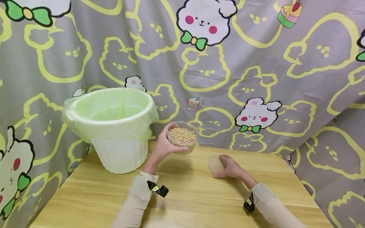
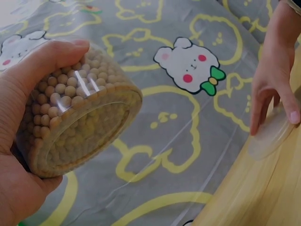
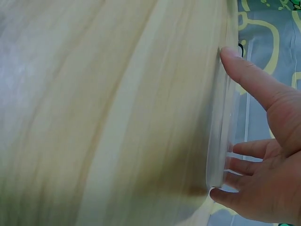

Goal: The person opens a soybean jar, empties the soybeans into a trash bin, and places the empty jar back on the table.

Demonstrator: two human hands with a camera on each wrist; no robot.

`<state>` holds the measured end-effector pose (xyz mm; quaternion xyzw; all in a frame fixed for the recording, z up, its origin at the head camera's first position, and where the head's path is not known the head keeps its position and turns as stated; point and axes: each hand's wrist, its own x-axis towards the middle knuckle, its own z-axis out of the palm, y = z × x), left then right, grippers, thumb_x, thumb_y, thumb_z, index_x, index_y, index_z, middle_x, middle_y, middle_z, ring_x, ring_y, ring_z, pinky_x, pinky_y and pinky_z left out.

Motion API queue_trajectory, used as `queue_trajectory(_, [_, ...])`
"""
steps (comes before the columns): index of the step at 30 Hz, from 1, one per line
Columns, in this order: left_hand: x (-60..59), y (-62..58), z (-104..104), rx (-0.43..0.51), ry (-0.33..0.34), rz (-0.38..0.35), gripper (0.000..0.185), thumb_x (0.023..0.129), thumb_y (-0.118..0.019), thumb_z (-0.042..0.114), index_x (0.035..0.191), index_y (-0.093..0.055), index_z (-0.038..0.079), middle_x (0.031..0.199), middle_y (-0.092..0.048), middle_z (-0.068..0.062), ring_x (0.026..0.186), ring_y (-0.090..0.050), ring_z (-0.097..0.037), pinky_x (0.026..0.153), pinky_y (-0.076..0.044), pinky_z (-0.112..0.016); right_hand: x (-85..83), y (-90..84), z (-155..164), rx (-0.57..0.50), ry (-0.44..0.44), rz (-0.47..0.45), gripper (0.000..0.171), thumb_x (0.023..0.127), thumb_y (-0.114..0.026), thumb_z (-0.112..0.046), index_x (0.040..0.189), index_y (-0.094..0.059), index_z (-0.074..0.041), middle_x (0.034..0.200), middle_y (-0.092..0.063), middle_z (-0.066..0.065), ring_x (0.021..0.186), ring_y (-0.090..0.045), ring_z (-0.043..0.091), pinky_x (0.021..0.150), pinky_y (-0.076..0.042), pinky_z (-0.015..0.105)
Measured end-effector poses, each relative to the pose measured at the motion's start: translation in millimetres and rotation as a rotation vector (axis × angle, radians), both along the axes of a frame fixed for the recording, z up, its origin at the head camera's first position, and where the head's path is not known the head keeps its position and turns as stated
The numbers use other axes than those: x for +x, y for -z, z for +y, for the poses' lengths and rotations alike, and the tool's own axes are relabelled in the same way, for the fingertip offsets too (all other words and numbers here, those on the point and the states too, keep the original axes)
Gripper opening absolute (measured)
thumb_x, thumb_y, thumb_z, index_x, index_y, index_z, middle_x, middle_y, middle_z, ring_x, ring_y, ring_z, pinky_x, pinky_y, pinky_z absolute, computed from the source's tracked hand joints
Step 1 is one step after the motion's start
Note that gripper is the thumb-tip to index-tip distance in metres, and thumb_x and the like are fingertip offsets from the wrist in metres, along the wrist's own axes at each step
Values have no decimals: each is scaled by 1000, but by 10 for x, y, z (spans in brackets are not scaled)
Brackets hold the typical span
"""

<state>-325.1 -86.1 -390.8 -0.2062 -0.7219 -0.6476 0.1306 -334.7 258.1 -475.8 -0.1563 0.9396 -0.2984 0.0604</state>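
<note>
Two beige cloth sleeves [image 1: 131, 202] reach in from the bottom edge of the head view, each with a black wrist band [image 1: 159, 190] near its cuff. The left hand [image 1: 163, 144], at the centre of the frame, has its fingers and thumb curled round a clear, round plastic tub [image 1: 192, 147] of small tan beans [image 1: 182, 134], held above the pale wood-grain counter [image 1: 188, 199]. Right of centre, the right hand [image 1: 230, 167] grips a thin, round, translucent plastic lid [image 1: 214, 164] by its edges; whether the lid touches the counter, I cannot tell.

The tub looks stiff-walled, smooth and somewhat slippery, with most of its weight likely in the loose beans, which could roll out if it tips far, its top being uncovered. A firm wrap round the side wall, below the rim, seems the safest hold. The lid looks light and slightly bendable, best pinched at its edge.

Counted: one tub, one lid, two hands, two sleeves, two wrist bands, one white ribbed plastic bin [image 1: 122, 156] at the left of the frame, one thin pale green plastic bag [image 1: 80, 126] lining it; the beans are too many to count
</note>
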Motion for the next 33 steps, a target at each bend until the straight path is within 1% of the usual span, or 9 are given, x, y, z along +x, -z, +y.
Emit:
queue_trajectory(3, [4, -15, 16, 1, -1, -1, 110, 57, -99, 7, 150, -42, 16, 149, -49, -11, 135, -49, -31, 117, -39, -48, 10, -22, -12, 6, -9, 7, 113, 68, -96, -32, 148, -34, 19, 152, -33, 42, 140, -35, 57, 117, -33, 65])
queue_trajectory(6, [-12, -15, 32, 0, -3, 5, 109, 57, -100, 9, 150, -42, 17, 148, -48, -11, 134, -49, -31, 117, -39, -49, -15, -15, -17, 0, -10, 14, 114, 68, -96, -33, 148, -33, 19, 152, -33, 43, 140, -35, 58, 117, -32, 65])
queue_trajectory(9, [-16, 3, 50, -1, -5, -2, 109, 57, -100, 10, 150, -43, 18, 148, -48, -12, 134, -49, -30, 117, -39, -48, -27, 2, -21, -6, -4, 3, 115, 68, -95, -34, 149, -32, 18, 153, -31, 42, 141, -34, 58, 117, -32, 66])
queue_trajectory(14, [2, 33, 88, -9, -16, -16, 111, 57, -100, 10, 150, -42, 17, 149, -47, -16, 134, -50, -29, 116, -40, -47, -8, 10, -28, -12, -3, -15, 116, 68, -96, -35, 150, -31, 17, 154, -29, 42, 141, -33, 59, 116, -31, 67])
queue_trajectory(20, [24, 14, 139, -1, -30, -15, 109, 56, -100, 9, 149, -43, 17, 148, -46, -19, 133, -50, -30, 116, -40, -47, -3, 33, -11, -30, 9, -13, 117, 67, -96, -34, 150, -31, 17, 156, -28, 40, 142, -32, 58, 117, -31, 66])
queue_trajectory(23, [43, -1, 165, 13, -31, -24, 108, 56, -100, 10, 148, -43, 18, 148, -46, -18, 133, -50, -30, 116, -40, -48, 6, 56, 1, -16, -1, -3, 117, 67, -96, -34, 150, -32, 16, 155, -29, 40, 141, -33, 58, 116, -33, 66])
queue_trajectory(27, [52, -63, 208, 20, -35, -24, 108, 56, -100, 11, 148, -44, 19, 148, -48, -15, 133, -50, -29, 115, -42, -48, 20, 68, 3, -9, -8, -3, 117, 67, -96, -35, 151, -32, 15, 157, -28, 39, 142, -33, 58, 116, -33, 67])
queue_trajectory(33, [44, -254, 239, 4, -67, 26, 109, 58, -99, 13, 151, -42, 15, 147, -48, -16, 133, -50, -30, 115, -42, -47, 15, -38, -44, -31, -6, -16, 117, 69, -95, -34, 154, -28, 12, 159, -24, 38, 143, -31, 58, 116, -31, 68])
